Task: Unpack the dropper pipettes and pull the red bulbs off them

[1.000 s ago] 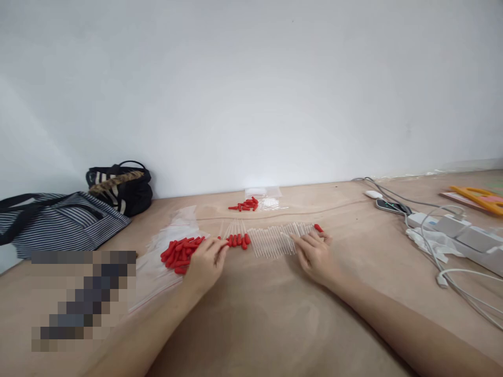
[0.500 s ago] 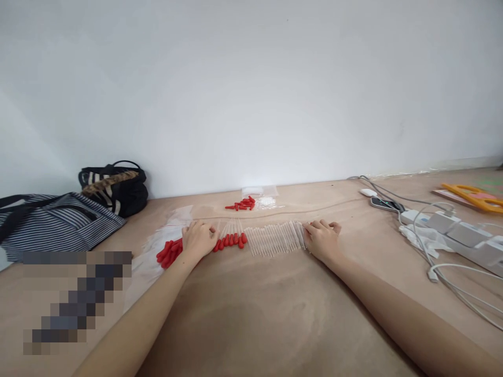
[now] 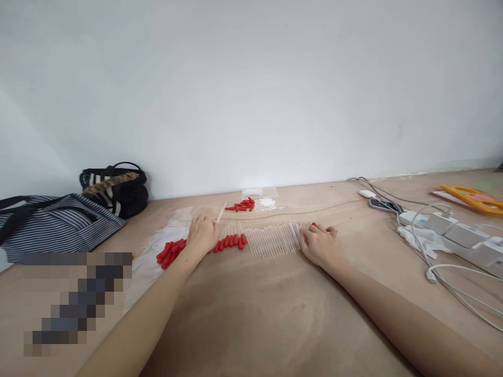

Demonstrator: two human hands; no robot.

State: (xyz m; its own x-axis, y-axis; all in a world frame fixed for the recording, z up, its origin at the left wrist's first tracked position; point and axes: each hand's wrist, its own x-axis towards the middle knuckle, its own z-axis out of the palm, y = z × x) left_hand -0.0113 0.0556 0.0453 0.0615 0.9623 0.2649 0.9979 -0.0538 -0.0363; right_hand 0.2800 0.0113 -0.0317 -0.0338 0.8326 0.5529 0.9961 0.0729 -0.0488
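My left hand [image 3: 201, 235] is closed around a thin glass dropper tube [image 3: 222, 211], which sticks up and to the right from its fingers. Right beside it lie several droppers with red rubber bulbs [image 3: 231, 241], fanned out with the bulbs toward me. A heap of red rubber bulbs [image 3: 170, 254] is left of this wrist. My right hand [image 3: 319, 244] is at the right end of a long row of bare glass tubes [image 3: 273, 240], fingers curled. A red bulb [image 3: 314, 224] shows at its fingers; their tips are partly hidden.
Smaller red pieces [image 3: 244, 204] lie near the wall beside a clear plastic bag [image 3: 264, 201]. Power strips [image 3: 458, 230], cables and a phone-like device [image 3: 384, 206] occupy the right side. Striped bag [image 3: 63, 222] and black bag [image 3: 126, 191] stand at left.
My left hand has tilted up, and the tube in it now points upward. My right hand has shifted slightly left and curled, with the red bulb showing more clearly.
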